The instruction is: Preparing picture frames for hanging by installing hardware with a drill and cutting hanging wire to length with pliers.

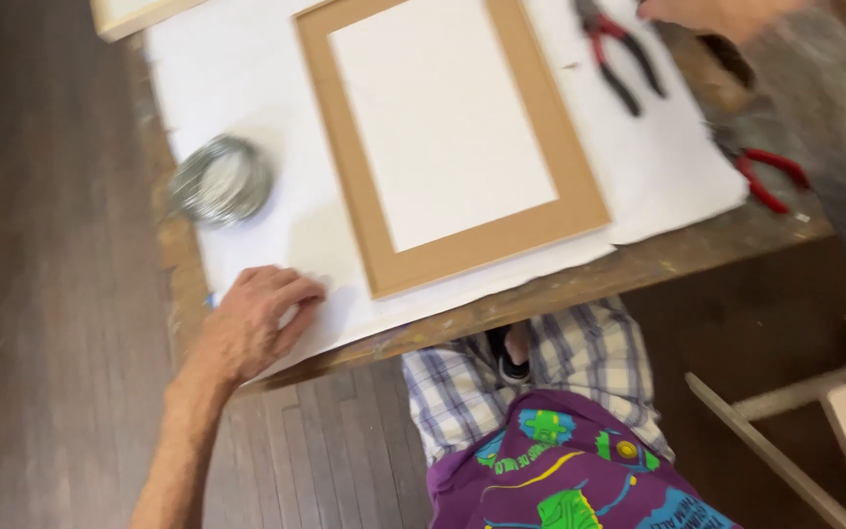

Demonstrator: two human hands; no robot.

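My left hand [252, 318] rests palm down on the white paper sheet [237, 69] at the table's near left corner, fingers spread, holding nothing. A coil of silver wire [220, 179] lies just beyond it. A light wooden picture frame [374, 235] with a white backing lies face down in the middle of the paper. My right hand [717, 14] is at the top right edge, mostly cut off, close to red-handled pliers [619, 54]; whether it grips anything is hidden.
A second red-handled tool [771, 178] lies on the bare wooden table [638, 266] at the right. A pale wooden chair or stand [834, 411] is at the lower right. Dark plank floor [51, 294] surrounds the table. Another frame corner [124, 15] shows top left.
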